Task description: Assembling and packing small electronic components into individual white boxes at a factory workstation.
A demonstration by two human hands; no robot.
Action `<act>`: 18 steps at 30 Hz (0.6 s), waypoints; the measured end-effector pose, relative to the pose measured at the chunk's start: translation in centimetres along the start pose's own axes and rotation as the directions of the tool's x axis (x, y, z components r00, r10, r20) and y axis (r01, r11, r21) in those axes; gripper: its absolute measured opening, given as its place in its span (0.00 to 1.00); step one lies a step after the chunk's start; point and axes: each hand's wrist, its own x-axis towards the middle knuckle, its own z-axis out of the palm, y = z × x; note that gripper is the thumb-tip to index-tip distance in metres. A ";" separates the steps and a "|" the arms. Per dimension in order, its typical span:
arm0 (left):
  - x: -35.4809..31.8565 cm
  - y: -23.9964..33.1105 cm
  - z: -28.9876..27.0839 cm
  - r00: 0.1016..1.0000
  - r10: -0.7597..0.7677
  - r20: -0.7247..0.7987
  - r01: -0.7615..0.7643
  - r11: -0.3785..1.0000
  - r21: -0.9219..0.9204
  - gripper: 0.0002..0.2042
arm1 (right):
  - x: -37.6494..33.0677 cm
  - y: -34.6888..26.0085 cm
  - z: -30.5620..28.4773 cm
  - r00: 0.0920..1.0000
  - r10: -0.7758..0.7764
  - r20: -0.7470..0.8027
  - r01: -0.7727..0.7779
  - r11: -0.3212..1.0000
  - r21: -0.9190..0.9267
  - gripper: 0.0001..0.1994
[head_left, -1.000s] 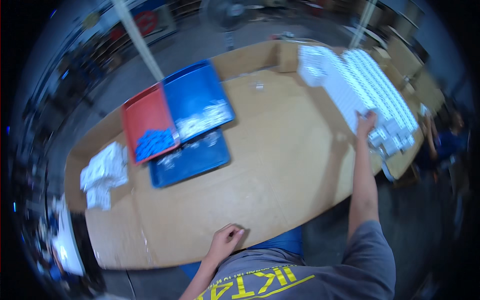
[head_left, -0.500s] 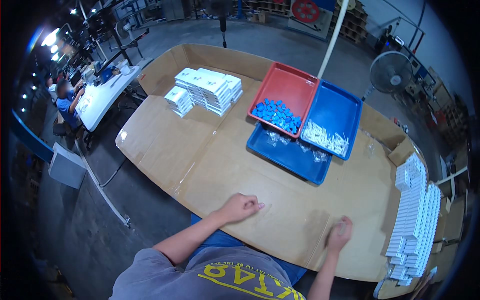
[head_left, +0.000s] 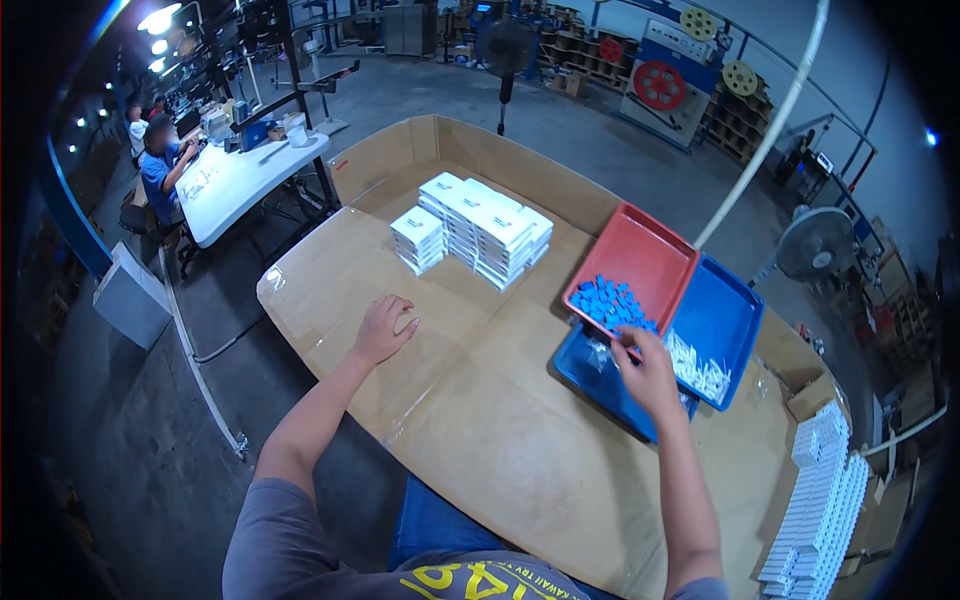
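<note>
My left hand [head_left: 385, 332] is over the left part of the cardboard tabletop, short of the stacked white boxes [head_left: 478, 222]. Its fingers are loosely curved with the thumb apart, and nothing shows in it. Farther right, my right hand [head_left: 648, 372] reaches over the lower blue tray [head_left: 575, 362], at the near edge of the red tray [head_left: 648, 252]. Thumb and fingers are closed together; whatever they pinch is too small to make out. Small blue plastic pieces [head_left: 608, 300] lie in the red tray's near end. White stick-like pieces [head_left: 700, 370] lie in the right-hand blue tray [head_left: 730, 300].
Many white boxes [head_left: 820, 510] are stacked along the right edge. A raised cardboard rim [head_left: 530, 165] borders the far side. A pale pole [head_left: 765, 150] rises behind the trays, with a fan [head_left: 815, 245] beyond. At far left a person [head_left: 160, 175] sits at a white table [head_left: 250, 180].
My left hand has moved left and forward from the near middle, its fingers loosening. My right hand has gone from the near right up to the trays. The view has shifted too.
</note>
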 end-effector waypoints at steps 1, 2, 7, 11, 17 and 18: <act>0.1 -1.3 -0.4 1.000 -0.002 0.027 0.001 0.998 0.060 0.16 | 3.6 0.1 1.0 0.999 -0.039 0.001 0.039 0.999 0.002 0.13; -0.2 -2.4 -0.3 1.000 -0.019 0.018 0.018 0.998 0.060 0.16 | 7.3 -0.6 2.0 0.997 -0.073 0.017 0.072 0.997 0.030 0.12; 0.0 -4.0 -0.1 0.998 0.019 -0.066 -0.015 0.998 0.062 0.22 | 24.2 4.2 11.2 0.983 -0.098 0.156 0.062 0.973 0.221 0.10; -0.1 -4.3 -0.4 0.999 -0.026 -0.039 0.029 0.997 0.071 0.26 | 34.6 5.3 19.1 0.905 0.057 0.421 -0.270 0.842 0.466 0.09; 0.0 -4.7 -0.9 0.998 -0.020 0.058 0.021 1.000 -0.010 0.29 | 42.3 4.0 27.9 0.880 0.142 0.453 -0.105 0.989 -0.105 0.16; 0.5 -4.8 -0.7 0.999 -0.001 0.047 0.002 1.000 -0.013 0.29 | 43.9 6.0 28.9 0.865 0.175 0.471 -0.106 0.980 -0.171 0.23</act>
